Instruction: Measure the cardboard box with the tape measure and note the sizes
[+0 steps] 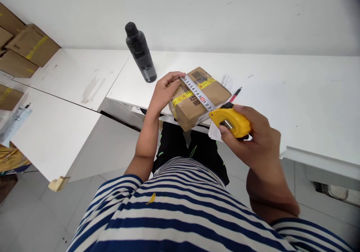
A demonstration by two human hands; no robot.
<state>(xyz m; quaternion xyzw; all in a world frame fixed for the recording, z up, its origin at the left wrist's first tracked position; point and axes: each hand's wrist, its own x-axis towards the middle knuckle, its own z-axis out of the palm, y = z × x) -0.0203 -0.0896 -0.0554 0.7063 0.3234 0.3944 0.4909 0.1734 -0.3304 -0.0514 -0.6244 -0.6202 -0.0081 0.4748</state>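
The right hand [253, 139], closed around a yellow plastic tape-measure case [233, 121], pulls its white blade [198, 92] taut across the small brown cardboard box [218, 91] at the white table [295, 94] edge, while the left hand [164, 90] pinches the tip in place, black bottle [140, 53] beyond.

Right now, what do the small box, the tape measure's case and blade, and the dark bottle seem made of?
Box: brown cardboard, matte, sealed with yellow printed tape. Case: glossy yellow plastic, probably, judging by its sheen. Blade: thin, pale, with printed numbers, likely painted metal. Bottle: dark matte body; coated metal or plastic, cannot tell.
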